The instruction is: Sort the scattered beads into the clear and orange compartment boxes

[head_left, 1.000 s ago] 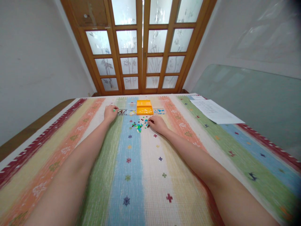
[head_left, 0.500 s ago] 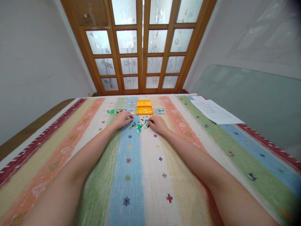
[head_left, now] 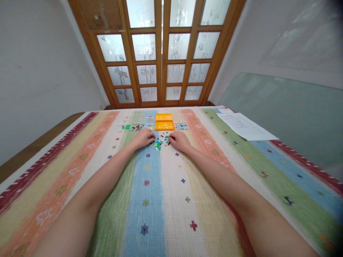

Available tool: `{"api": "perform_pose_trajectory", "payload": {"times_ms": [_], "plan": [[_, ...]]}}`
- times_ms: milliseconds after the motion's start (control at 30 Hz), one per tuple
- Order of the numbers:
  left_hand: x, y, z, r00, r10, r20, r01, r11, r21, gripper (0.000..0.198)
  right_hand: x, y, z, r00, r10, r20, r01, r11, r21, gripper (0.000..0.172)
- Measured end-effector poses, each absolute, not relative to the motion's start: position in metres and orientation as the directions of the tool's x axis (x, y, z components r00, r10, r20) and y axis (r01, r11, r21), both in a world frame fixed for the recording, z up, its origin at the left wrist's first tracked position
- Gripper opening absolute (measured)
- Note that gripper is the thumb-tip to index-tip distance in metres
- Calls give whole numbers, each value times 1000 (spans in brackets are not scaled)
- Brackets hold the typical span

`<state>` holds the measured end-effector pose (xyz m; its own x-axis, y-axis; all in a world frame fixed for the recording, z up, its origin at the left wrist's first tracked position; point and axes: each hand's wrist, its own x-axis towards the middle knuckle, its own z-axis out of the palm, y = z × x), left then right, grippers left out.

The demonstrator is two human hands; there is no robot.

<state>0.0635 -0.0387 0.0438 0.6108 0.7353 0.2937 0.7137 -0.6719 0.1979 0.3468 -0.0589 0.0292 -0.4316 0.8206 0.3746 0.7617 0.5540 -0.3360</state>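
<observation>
A loose pile of tiny green, blue, white and dark red pieces [head_left: 158,145] lies on the striped tablecloth. My left hand [head_left: 144,137] rests at the pile's left edge, its fingers curled together over the pieces. On the opposite side, my right hand [head_left: 178,139] has thumb and fingers bent inward beside a dark piece. Whatever either hand pinches is too small to make out. Just beyond the pile stands an open yellow box [head_left: 164,125] with small pale pieces in it.
Clear open boxes flank the yellow one. Left of it they hold green pieces [head_left: 126,127] and dark red pieces [head_left: 137,127]; to the right are blue pieces [head_left: 182,126]. Printed paper sheets [head_left: 245,126] lie at the far right. Wooden glazed doors [head_left: 162,67] rise behind the table.
My left hand has moved right and slightly toward me, from beside the dark red pieces to the pile's edge. My right hand stays nearly in place.
</observation>
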Motion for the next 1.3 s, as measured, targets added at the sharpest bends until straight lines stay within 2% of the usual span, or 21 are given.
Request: {"api": "perform_pose_trajectory", "payload": {"times_ms": [367, 633, 867, 1133, 1300], "plan": [[75, -31, 47, 605, 762, 229, 747, -643, 166, 13, 347, -59, 28, -430, 807, 404, 744, 571, -347, 19], [63, -32, 48, 550, 787, 278, 754, -612, 239, 19, 347, -61, 31, -430, 821, 375, 756, 555, -348, 20], [44, -33, 53, 649, 752, 112, 687, -644, 337, 12, 347, -60, 31, -430, 825, 368, 763, 549, -341, 20], [45, -32, 49, 646, 744, 169, 656, -655, 374, 11, 347, -59, 29, -435, 815, 384, 756, 562, -336, 20], [24, -21, 42, 471, 832, 294, 705, -555, 441, 16, 348, -58, 28, -428, 818, 385, 748, 559, -357, 21]]}}
